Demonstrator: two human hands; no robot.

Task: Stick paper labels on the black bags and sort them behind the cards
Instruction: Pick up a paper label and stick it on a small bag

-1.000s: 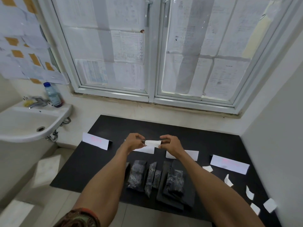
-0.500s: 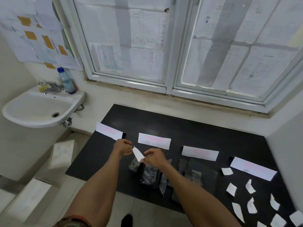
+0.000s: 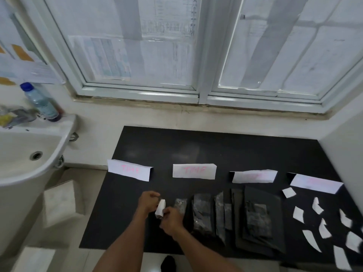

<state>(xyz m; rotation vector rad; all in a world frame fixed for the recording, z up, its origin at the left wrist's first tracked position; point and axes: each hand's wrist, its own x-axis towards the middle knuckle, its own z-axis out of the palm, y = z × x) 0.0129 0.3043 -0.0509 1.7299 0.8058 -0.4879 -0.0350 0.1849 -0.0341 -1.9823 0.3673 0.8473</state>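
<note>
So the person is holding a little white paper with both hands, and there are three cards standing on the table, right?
Almost. The head view shows four cards on the table, not three: far-left card, second card, third card, far-right card. The left hand and right hand do hold the little white paper.

Both bare forearms extended from near edge, converging left of centre. Left hand (image 3: 148,201) held farther and slightly left, fingers curled, far end of paper label (image 3: 160,207) pinched. Right hand (image 3: 172,218) held nearer, just right of left, fingers curled, near end of label pinched.
</note>
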